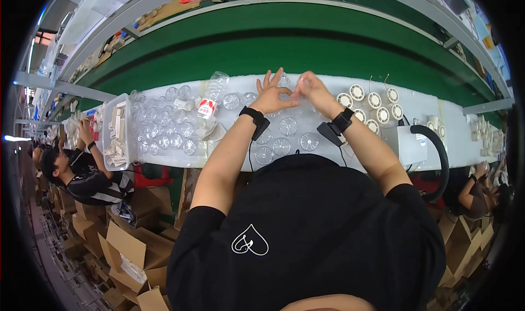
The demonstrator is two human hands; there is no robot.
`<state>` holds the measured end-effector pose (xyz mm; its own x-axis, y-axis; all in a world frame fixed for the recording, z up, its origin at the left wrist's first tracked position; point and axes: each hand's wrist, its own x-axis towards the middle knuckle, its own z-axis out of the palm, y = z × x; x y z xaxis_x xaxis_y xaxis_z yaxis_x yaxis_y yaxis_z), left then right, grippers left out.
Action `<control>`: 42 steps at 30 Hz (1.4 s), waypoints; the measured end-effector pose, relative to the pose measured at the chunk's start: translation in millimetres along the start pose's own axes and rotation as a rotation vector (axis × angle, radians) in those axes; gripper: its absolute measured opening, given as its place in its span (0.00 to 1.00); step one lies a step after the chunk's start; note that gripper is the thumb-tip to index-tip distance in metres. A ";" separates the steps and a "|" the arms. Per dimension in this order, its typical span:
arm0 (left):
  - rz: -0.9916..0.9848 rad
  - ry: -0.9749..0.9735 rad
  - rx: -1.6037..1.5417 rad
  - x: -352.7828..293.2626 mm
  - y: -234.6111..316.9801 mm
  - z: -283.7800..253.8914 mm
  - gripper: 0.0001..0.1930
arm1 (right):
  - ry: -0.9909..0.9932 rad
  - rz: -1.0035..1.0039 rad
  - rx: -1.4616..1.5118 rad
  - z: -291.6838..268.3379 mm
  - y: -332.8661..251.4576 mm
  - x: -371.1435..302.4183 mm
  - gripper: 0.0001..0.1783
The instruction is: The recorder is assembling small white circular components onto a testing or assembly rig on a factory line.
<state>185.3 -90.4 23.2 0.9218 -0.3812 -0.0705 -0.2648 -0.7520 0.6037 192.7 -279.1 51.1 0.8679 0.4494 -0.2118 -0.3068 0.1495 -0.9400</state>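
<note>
My left hand (272, 96) is raised over the white worktop, thumb and forefinger pinched together and the other fingers spread. Close beside it, my right hand (314, 91) is closed with its fingertips pressed together. The two hands almost meet; whatever lies between the fingertips is too small or too clear to make out. Below and around them rest several clear round plastic covers, among them one cover (288, 126) under the hands and another (309, 141) nearer me. To the right of my right hand stands a group of white round parts (374, 100), some with thin wires.
On the left are many more clear covers (164, 122), a clear plastic bottle (214, 95) and a bin (127, 141) of white pieces. A grey box (411, 145) with a black hose (444, 163) stands right. Co-workers sit at both sides; cardboard boxes (128, 245) fill the floor.
</note>
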 end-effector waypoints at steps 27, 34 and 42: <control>-0.011 0.013 -0.076 -1.8 -35.3 -53.5 0.35 | -0.012 -0.467 -1.200 45.0 -49.7 1.6 0.09; -0.081 -0.042 0.175 -51.3 -15.8 -37.5 0.31 | -0.234 -0.537 -1.257 47.6 23.1 13.8 0.09; -0.069 0.207 0.129 -58.3 -17.2 3.3 0.32 | -0.269 -0.434 -0.620 45.9 -10.7 17.3 0.10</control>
<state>135.2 -57.0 14.3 0.9738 -0.2181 0.0638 -0.2206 -0.8402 0.4954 193.1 -232.5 69.7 0.7119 0.6720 0.2037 0.3777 -0.1219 -0.9179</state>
